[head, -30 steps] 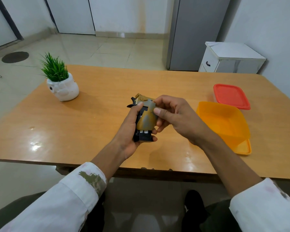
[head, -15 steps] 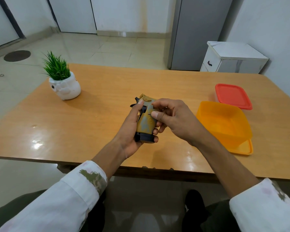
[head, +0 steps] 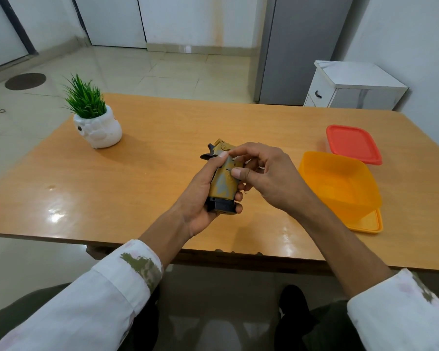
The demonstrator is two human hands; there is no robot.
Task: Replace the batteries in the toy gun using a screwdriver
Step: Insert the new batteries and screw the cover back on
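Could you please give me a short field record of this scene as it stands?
Held: toy gun, over the table
Support: left hand grips its handle
Working: right hand, thumb and fingers pinching the handle's side
Right side: open orange container; red-lidded container behind it
Left side: potted plant
Tool: screwdriver not in view

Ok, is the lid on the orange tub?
No, the orange tub is open at the top, and its lid lies underneath it on the table.
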